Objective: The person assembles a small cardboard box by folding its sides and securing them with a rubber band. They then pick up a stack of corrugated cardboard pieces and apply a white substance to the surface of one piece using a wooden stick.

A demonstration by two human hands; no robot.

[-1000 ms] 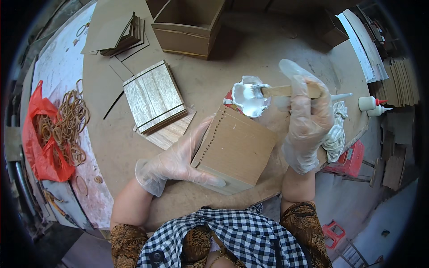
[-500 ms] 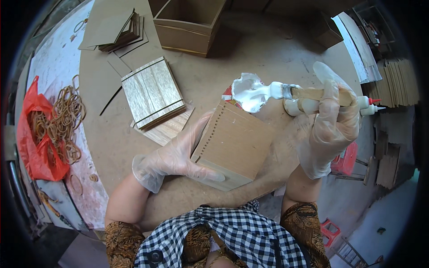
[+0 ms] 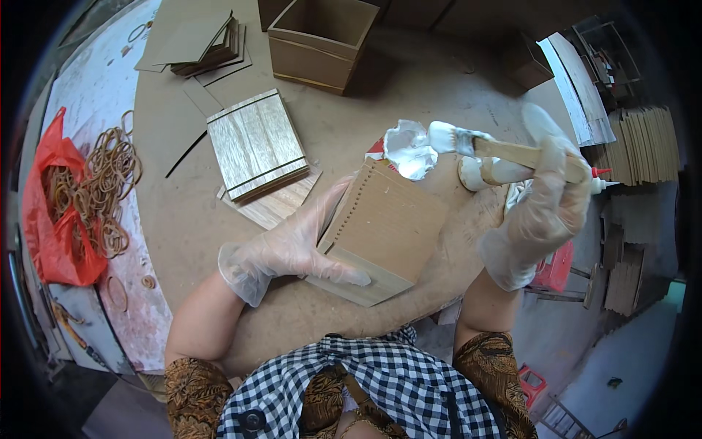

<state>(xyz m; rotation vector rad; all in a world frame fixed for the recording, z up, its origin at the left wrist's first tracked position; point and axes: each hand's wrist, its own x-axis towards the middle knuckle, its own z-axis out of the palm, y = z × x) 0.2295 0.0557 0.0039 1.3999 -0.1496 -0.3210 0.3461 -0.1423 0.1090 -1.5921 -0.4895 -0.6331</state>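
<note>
Gloved in clear plastic, my left hand [image 3: 292, 252] is wrapped round the left side of a brown wooden box [image 3: 395, 227], which has a row of small notches along one top edge. My right hand [image 3: 545, 201], in the same kind of glove, grips the flat wooden handle of a brush [image 3: 508, 152]. Thick white paste coats the bristles, which are beside a crumpled-rimmed container of white paste [image 3: 411, 152] just beyond the box. Part of that container is hidden behind the box.
Banded wooden panels [image 3: 256, 143] lie left of the box, with thin boards [image 3: 197, 44] stacked beyond. An open box [image 3: 318, 51] stands at the back. A red plastic bag [image 3: 55, 241] with rubber bands [image 3: 110, 190] is far left. Glue bottles [image 3: 603, 179] are at right.
The brush has lifted out of the paste container, its bristles now raised beside the rim. My left hand stays on the box. The whole view has shifted slightly.
</note>
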